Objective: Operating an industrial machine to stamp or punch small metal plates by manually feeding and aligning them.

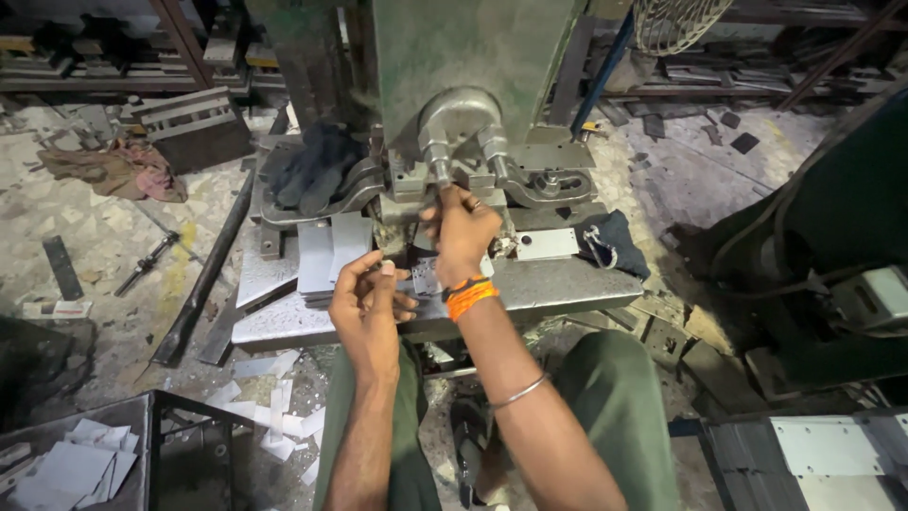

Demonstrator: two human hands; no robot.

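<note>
While the right hand (461,230) pinches a flat plate (427,276) lying crosswise, the left hand (367,301) curls half-closed, holding nothing.

Steel press table (558,284) under both hands. Stack of grey sheet blanks (331,251) just left of left hand (367,308); punched plate (547,243) and dark cloth (619,241), probably with a hook, right of right hand (463,232).
</note>
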